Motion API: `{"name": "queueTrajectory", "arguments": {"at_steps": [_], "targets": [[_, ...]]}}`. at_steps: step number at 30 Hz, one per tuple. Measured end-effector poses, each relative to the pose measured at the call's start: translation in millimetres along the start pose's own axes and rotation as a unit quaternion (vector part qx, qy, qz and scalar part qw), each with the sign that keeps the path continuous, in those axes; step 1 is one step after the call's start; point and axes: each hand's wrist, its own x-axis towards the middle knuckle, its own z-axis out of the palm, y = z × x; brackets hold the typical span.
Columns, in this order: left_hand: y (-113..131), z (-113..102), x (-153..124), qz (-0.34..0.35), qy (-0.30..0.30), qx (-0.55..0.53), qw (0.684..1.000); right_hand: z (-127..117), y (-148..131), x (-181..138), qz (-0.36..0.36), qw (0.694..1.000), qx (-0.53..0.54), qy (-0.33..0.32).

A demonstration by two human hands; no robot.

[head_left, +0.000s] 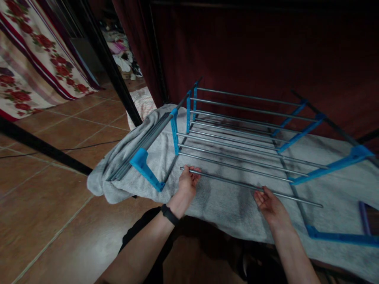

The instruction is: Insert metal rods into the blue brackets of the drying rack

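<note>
A thin grey metal rod (pixel 227 181) is held level between my two hands. Near its left end my left hand (pixel 188 179) has thumb and fingers closed on it. Farther right along the same rod, my right hand (pixel 266 199) pinches it. Just beyond the rod lies a partly assembled rack (pixel 237 138) of grey rods joined by blue plastic brackets. One blue bracket (pixel 148 171) stands at the rack's near left corner; another blue bracket (pixel 340 235) is at the near right. Both ends of the held rod are apart from these brackets.
The rack rests on a grey blanket (pixel 166 157) over a bed. Several loose grey rods (pixel 142 144) lie at its left. Black metal posts (pixel 112 63) frame the left side, with a dark red curtain (pixel 251 51) behind. A dark purple-edged object (pixel 368 219) lies at the right edge.
</note>
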Motion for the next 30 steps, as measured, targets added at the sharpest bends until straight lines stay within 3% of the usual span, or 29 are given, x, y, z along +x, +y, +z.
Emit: {"name": "queueTrajectory", "arguments": {"at_steps": [13,23,30], "targets": [[10,5,3,0.004,0.02,0.001,1.0,11,1,-10,-0.001,1.0,0.028,-0.014],[-5,6,-6,-0.014,-0.047,0.044,0.998,16,9,-13,-0.016,0.999,0.044,-0.025],[-21,9,-16,-0.091,-0.117,0.106,0.983,22,20,-18,0.004,0.999,0.03,-0.035]]}}
